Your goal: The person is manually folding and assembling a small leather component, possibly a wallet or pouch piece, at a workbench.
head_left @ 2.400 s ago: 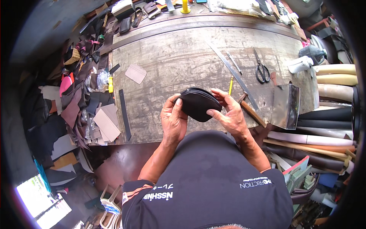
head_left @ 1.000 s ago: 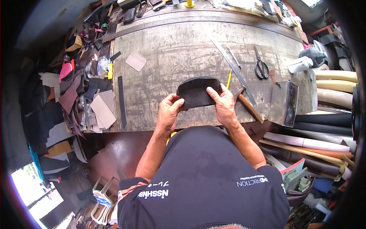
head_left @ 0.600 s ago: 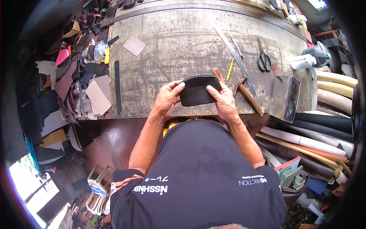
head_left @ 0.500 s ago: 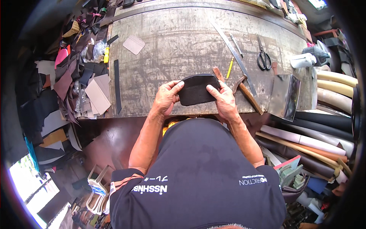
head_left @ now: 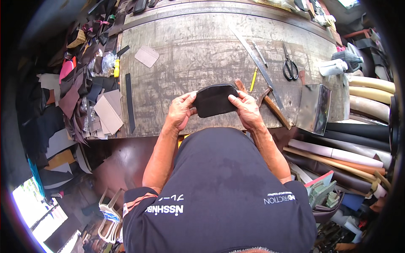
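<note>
Between my two hands is a flat black leather piece [head_left: 217,101] with rounded upper corners, looking like a small pouch. It is held up over the near edge of the worktable. My left hand [head_left: 182,110] pinches its left edge, thumb in front and fingers behind. On the opposite edge my right hand [head_left: 246,109] grips it the same way. Just beyond the right hand lies a tool with a reddish-brown wooden end [head_left: 240,85], partly covered. A hammer [head_left: 276,110] with a wooden handle rests right of that hand.
The worn wooden table [head_left: 177,50] carries a steel ruler [head_left: 257,63], a yellow pencil [head_left: 253,80], black-handled scissors [head_left: 290,67] and a metal box [head_left: 314,109]. Leather scraps [head_left: 76,92] heap up at the left. Rolled material [head_left: 371,101] is stacked at the right.
The black piece's front face has tipped slightly and now looks smoother and darker. Both hands keep their hold, with the left shifted a little left. The view has moved slightly.
</note>
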`<act>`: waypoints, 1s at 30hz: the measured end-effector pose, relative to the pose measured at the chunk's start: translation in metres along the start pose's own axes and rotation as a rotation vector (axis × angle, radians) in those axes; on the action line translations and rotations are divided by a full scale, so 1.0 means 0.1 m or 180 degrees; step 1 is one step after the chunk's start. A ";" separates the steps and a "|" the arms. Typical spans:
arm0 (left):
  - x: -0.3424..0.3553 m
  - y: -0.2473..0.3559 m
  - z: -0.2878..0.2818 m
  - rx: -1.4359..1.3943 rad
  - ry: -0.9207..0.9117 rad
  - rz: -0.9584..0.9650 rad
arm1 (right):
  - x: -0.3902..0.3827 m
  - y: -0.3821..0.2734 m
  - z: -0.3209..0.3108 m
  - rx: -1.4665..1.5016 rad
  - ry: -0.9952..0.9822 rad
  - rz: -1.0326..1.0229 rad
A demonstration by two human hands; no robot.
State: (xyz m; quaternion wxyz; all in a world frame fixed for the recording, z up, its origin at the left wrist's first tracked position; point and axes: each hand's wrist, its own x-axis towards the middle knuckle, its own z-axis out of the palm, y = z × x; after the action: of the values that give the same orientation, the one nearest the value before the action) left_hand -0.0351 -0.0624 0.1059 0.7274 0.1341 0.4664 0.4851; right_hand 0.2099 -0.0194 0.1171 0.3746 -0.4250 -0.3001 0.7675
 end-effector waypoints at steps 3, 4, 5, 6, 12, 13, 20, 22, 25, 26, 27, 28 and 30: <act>0.05 -0.01 0.01 0.0162 0.0118 0.0184 | 0.05 0.02 0.02 -0.0092 0.0046 -0.0091; 0.07 0.00 0.00 0.0195 0.0140 0.0242 | 0.05 0.01 0.05 -0.0269 0.0101 -0.0219; 0.08 -0.03 -0.02 0.0134 0.0008 0.0249 | 0.01 -0.02 0.11 -0.0448 0.0150 -0.0312; 0.09 -0.06 -0.02 0.0381 0.0254 0.0376 | -0.02 -0.04 0.15 -0.0629 0.0198 -0.0404; -0.10 -0.19 0.38 0.1076 0.0429 0.0523 | -0.09 -0.01 0.18 -0.3114 0.0816 -0.2323; -0.16 -0.14 0.50 0.0865 0.0047 0.0496 | -0.13 -0.06 0.23 -0.3226 0.0807 -0.2408; -0.11 -0.12 0.82 -0.0072 -0.0977 0.0680 | -0.28 -0.19 0.39 -0.4118 0.0164 -0.3025; -0.14 -0.07 0.83 -0.0240 -0.1039 0.0546 | -0.32 -0.25 0.45 -0.4253 0.0044 -0.3054; -0.14 -0.03 0.82 -0.0422 -0.0981 0.0486 | -0.36 -0.26 0.45 -0.4179 -0.0038 -0.2954; -0.12 -0.03 0.81 -0.0528 -0.0977 0.0470 | -0.37 -0.27 0.45 -0.4139 -0.0075 -0.2951; -0.11 -0.04 0.78 -0.0635 -0.0991 0.0481 | -0.38 -0.30 0.46 -0.4155 -0.0068 -0.3005; -0.11 -0.02 0.76 -0.0678 -0.0969 0.0448 | -0.37 -0.30 0.43 -0.4071 0.0035 -0.3061; -0.13 0.04 0.74 -0.0779 -0.0934 0.0367 | -0.36 -0.33 0.35 -0.3921 0.0249 -0.3154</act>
State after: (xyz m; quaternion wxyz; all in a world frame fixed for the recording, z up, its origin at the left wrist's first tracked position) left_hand 0.0212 -0.0520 0.1541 0.7695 0.1405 0.2845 0.5543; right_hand 0.2030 -0.0361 0.1740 0.3804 -0.3994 -0.8118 0.1916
